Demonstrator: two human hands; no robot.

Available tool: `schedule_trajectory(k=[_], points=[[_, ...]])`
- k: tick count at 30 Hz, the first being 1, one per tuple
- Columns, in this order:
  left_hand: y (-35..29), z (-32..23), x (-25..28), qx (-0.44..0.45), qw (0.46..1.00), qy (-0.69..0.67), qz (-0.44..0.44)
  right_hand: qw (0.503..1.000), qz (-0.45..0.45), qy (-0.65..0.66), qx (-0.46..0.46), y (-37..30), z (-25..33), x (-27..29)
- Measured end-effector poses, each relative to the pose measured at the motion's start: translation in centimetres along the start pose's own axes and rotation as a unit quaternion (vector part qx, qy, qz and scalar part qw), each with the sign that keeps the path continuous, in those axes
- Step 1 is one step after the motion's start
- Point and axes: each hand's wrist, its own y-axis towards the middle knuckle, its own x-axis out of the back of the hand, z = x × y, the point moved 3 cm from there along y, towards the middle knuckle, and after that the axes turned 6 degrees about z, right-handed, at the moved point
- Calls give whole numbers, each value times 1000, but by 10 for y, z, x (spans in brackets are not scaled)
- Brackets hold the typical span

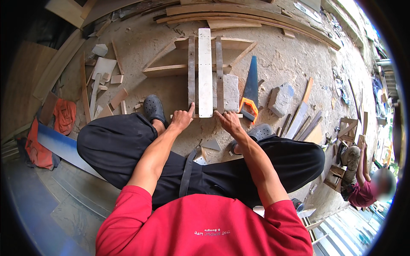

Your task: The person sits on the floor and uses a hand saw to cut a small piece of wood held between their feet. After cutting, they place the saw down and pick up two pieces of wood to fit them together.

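Note:
A wooden frame of slats on crosspieces lies on the ground in front of me. A pale, whitish board runs lengthwise down its middle, between two narrower grey-brown slats, the left slat and the right slat. My left hand is at the near end of the left slat, index finger stretched against it and the other fingers curled at the near crossbar. My right hand grips the same crossbar at the near end of the right slat. The fingers' undersides are hidden.
A handsaw with an orange handle lies right of the frame, beside a grey block. Wood offcuts are scattered at left. Long planks lie at the far side. Another person sits at far right.

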Motion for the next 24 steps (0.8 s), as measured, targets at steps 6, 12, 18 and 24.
schedule_trajectory(k=[6,12,18,24], points=[[0,-2,1,0,1000,-2,-4,1000,4,-11,1,-2,-1,-3],[-1,-1,-2,-22,999,25,-31,1000,13,-14,11,0,-1,-2],[0,-2,-3,-6,1000,9,-24,1000,18,-12,5,-1,-3,-4],[-9,1,0,27,997,-61,-31,997,48,-26,-61,2,13,26]])
